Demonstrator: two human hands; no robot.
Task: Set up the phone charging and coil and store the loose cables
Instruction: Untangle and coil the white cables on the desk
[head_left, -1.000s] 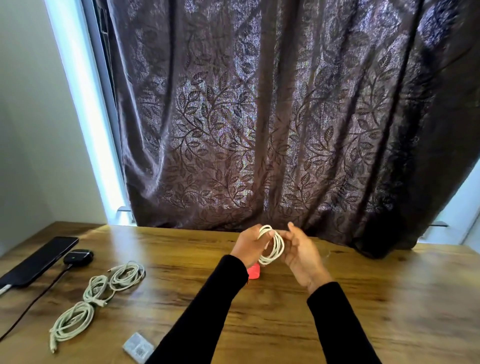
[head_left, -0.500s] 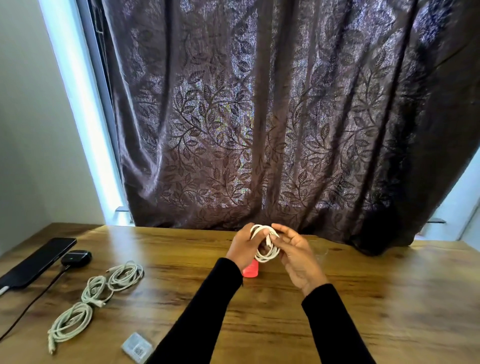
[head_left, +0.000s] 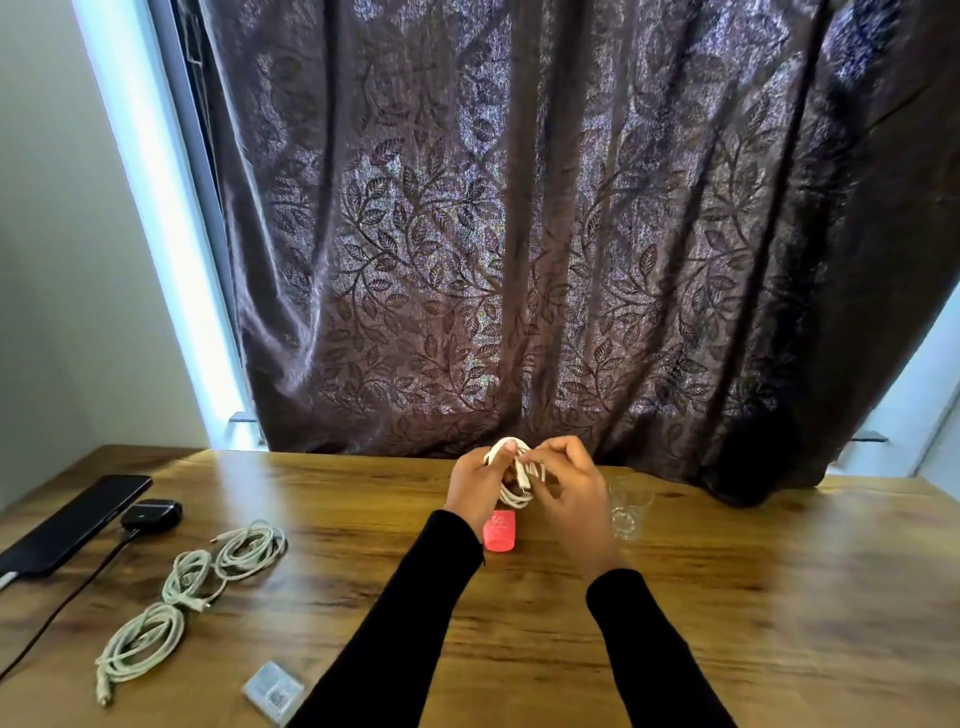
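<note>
Above the middle of the wooden table (head_left: 753, 613), my left hand (head_left: 475, 486) grips a small coil of white cable (head_left: 519, 475). My right hand (head_left: 569, 486) pinches a strand of the same coil from the right. A black phone (head_left: 72, 522) lies at the far left with a black cable (head_left: 67, 597) running toward the table's front edge. Beside the phone sits a black charging case (head_left: 151, 514) with a green light. Three coiled white cables (head_left: 192, 587) lie in a row on the left half of the table.
A red-pink gadget (head_left: 500, 531) lies on the table just below my hands. An empty clear glass (head_left: 629, 506) stands to the right of my right hand. A small grey packet (head_left: 272, 693) rests near the front edge. A dark patterned curtain (head_left: 519, 234) hangs behind the table.
My right hand has moved from beside the coil onto it and now pinches a strand across its middle. The left hand keeps its grip. The view has shifted slightly.
</note>
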